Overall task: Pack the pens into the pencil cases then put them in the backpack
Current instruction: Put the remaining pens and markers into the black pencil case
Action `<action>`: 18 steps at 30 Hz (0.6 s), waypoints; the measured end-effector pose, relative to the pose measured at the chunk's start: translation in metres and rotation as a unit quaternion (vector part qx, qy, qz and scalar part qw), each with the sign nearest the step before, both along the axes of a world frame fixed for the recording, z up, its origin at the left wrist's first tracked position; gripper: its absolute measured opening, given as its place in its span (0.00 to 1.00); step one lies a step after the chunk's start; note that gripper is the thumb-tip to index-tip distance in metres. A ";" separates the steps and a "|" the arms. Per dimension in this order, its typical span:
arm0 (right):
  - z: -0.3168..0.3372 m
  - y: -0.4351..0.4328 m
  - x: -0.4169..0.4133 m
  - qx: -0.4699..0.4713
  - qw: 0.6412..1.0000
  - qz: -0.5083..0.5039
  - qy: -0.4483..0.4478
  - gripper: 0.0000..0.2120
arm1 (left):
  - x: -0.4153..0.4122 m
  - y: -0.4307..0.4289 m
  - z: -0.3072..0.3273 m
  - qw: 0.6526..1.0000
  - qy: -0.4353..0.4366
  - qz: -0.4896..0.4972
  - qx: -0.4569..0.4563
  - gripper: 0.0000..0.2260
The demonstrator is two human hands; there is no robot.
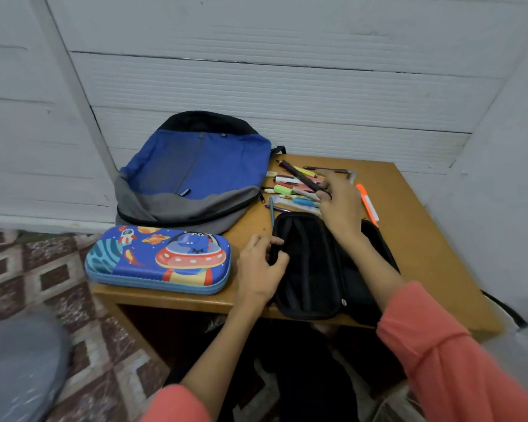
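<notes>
A wooden table (424, 254) is set into a corner of pale walls, and all the task's things are laid on it. Its far left part is taken up by a blue, grey and black backpack (195, 166), laid flat with its front upward. At the near edge, right of the middle, a black pencil case (311, 269) is spread open, its right half partly hidden under the right forearm; long dark shapes are seen inside the left half, but what they are cannot be told. A closed blue pencil case (159, 260), printed with a rocket and a flying saucer, is laid at the near left corner, just in front of the backpack. The left rim of the black case is gripped by the left hand (259, 269), thumb and fingers curled round it. The right hand (339, 202) is held above the far end of that case. A heap of pens (290, 193) is gathered between the backpack and this hand. A dark pen (299, 177) is pinched in the right fingertips and held slantwise over the heap. An orange highlighter (368, 204) is laid apart, right of the hand.
</notes>
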State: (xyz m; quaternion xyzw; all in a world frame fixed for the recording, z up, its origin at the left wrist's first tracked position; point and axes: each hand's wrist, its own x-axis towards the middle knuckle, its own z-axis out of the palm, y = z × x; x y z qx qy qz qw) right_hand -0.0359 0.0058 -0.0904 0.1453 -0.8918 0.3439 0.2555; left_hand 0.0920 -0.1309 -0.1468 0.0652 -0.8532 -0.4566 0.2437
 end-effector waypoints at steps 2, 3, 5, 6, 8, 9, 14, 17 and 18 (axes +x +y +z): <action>0.013 -0.003 0.016 -0.152 0.984 0.028 -0.093 0.24 | 0.002 0.001 0.001 1.000 -0.004 0.001 0.003 0.07; 0.019 -0.002 0.023 -0.200 0.969 0.044 -0.141 0.27 | 0.001 0.001 0.002 1.000 -0.004 0.002 0.004 0.07; 0.026 -0.001 0.044 -0.244 0.932 0.083 -0.257 0.36 | 0.002 0.001 0.003 1.000 -0.008 0.002 0.003 0.08; 0.028 -0.001 0.055 -0.245 0.913 0.102 -0.309 0.40 | 0.002 0.001 0.003 1.000 -0.010 0.002 0.002 0.08; 0.026 -0.003 0.073 -0.207 0.886 0.125 -0.396 0.43 | 0.002 0.001 0.003 1.000 -0.013 0.004 -0.004 0.08; 0.024 -0.004 0.079 -0.171 0.877 0.127 -0.430 0.43 | 0.002 0.001 0.002 1.000 -0.013 0.004 -0.007 0.08; 0.010 -0.012 0.094 0.024 0.870 0.138 -0.472 0.38 | 0.002 0.000 0.003 1.000 -0.024 -0.010 -0.009 0.08; 0.010 -0.017 0.095 0.155 0.894 0.128 -0.400 0.34 | 0.003 -0.001 0.003 0.999 -0.027 -0.015 -0.011 0.09; 0.013 -0.018 0.096 0.223 0.902 0.118 -0.351 0.32 | 0.003 -0.001 0.003 0.999 -0.031 -0.016 -0.010 0.09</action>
